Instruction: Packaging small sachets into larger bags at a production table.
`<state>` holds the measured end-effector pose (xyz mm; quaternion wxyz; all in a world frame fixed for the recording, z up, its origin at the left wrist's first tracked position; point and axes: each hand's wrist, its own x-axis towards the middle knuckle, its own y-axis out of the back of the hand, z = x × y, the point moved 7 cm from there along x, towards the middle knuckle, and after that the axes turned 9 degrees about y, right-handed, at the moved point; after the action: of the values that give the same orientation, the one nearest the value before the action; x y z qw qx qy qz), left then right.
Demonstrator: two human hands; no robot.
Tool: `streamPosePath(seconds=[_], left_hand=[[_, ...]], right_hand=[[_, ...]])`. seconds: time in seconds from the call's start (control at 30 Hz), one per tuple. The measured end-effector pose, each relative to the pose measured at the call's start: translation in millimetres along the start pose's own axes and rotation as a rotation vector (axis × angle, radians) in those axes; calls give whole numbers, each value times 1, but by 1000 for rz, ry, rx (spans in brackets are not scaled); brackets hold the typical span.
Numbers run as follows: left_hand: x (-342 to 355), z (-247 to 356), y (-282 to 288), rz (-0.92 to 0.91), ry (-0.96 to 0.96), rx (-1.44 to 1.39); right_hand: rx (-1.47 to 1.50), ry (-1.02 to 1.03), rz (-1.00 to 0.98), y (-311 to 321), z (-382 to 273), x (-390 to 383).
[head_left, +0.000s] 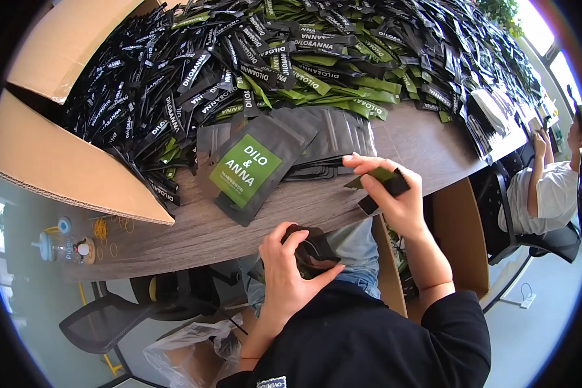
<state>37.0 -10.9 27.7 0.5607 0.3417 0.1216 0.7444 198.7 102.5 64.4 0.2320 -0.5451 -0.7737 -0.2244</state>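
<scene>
**Sachets (382,175) poised in the right hand (402,200), black pouch (313,240) gaping in the left hand (283,277)**

With the clock centred on the view, the left hand is working at six o'clock above the jeans (359,255), its thumb and fingers set well apart around the black pouch and holding its mouth wide. At three o'clock the right hand is pinching a few green and dark sachets between thumb and fingertips, nearly closed; how many cannot be told. They are hanging near the pouch but apart from it. The person seems to be filling pouches, and the next move probably calls for lining the sachets up with the opening while the left hand is keeping it spread.

Between three and four, a cardboard box (462,236) is standing open below the table edge. On the wood-grain table (423,139), a green-labelled pouch (247,169) is lying flat at ten o'clock, overlapping more pouches (344,134) toward one. Between eight and nine, yellow bands (101,229) are lying beside a clear bottle (63,247); a large carton (55,152) is leaning in at nine. Beyond, a sachet heap (317,45) is sprawling from ten to two. Farther off, a co-worker (549,187) is sitting at three, and a plant (500,14) is showing near two.
</scene>
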Motion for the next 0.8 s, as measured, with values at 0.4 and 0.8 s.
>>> streamPosePath(seconds=[0.4,0.8], left_hand=[[-13,2,5,118,-114,-33],[-15,-45,33,-334,350,-299]], right_hand=[[467,-262,-82,-79,-7,-51],[-319,41,-223,-56,-17,-45]])
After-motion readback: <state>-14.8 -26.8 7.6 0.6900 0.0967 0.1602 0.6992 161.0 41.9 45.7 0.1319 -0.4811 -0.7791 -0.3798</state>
